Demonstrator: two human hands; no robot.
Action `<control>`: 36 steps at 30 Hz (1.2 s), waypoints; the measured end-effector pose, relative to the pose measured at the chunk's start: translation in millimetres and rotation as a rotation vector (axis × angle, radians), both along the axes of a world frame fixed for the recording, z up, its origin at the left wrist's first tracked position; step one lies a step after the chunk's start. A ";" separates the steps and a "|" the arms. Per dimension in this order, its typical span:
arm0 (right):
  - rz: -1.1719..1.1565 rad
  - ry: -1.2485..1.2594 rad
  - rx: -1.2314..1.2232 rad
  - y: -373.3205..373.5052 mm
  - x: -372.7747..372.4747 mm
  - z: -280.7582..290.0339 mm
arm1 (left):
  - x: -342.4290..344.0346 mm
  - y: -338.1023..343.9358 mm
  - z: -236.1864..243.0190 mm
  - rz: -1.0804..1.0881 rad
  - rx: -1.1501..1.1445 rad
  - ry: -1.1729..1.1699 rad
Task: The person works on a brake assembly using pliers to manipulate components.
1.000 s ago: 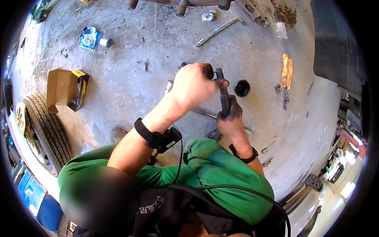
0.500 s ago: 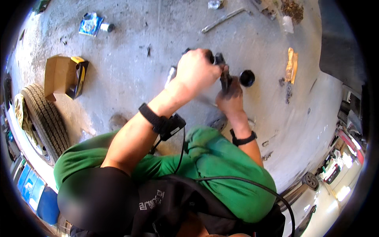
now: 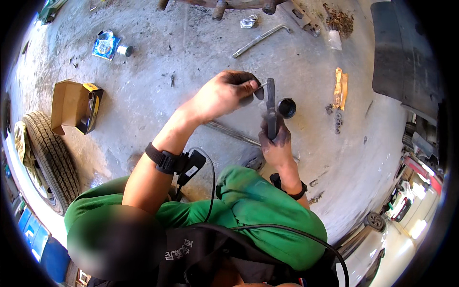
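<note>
Blackened fingers of my right hand (image 3: 277, 143) are closed around the lower end of a dark, narrow bar-like part (image 3: 271, 98), seen edge-on and looking like a brake pad. It points away from me. Just left of its upper end, my left hand (image 3: 224, 95) pinches a thin, light piece (image 3: 262, 85), whose kind is too small to make out. The thin piece reaches toward the dark part; whether they touch I cannot tell. Close by on the right is a round black cap or small tub (image 3: 287, 108), its hollow side up. A long metal bar (image 3: 234, 134) lies on the floor below my hands.
An L-shaped wrench (image 3: 260, 41) lies ahead, below rusty studs (image 3: 219, 10) at the top edge. Leftward are an opened cardboard box (image 3: 69, 106), a tyre (image 3: 52, 160) and a blue packet (image 3: 104, 46). An orange wrapper (image 3: 340, 89) lies right, near a dark panel (image 3: 399, 52).
My left hand has drawn back from the dark part and now pinches a thin piece. The right hand has lowered, still gripping. With the view shifted, studs appear at the top.
</note>
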State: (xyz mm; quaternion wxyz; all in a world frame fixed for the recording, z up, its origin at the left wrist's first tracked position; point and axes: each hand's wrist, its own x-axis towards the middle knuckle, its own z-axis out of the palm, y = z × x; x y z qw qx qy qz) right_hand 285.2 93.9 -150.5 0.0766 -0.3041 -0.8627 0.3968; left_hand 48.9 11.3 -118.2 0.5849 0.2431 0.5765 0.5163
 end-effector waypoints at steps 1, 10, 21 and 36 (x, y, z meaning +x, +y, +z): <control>0.097 0.026 -0.006 2.4 0.5 1.4 | 1.6 0.3 2.1 -0.013 0.040 0.085; 0.066 0.063 -0.545 8.6 -2.2 52.1 | 3.9 2.4 16.9 0.112 0.237 0.442; 0.233 -0.014 -0.249 10.7 -9.4 67.8 | -0.8 0.7 23.7 0.066 0.173 0.430; 0.253 0.088 -0.095 7.0 -17.8 62.4 | -3.9 0.6 14.3 0.083 0.191 0.423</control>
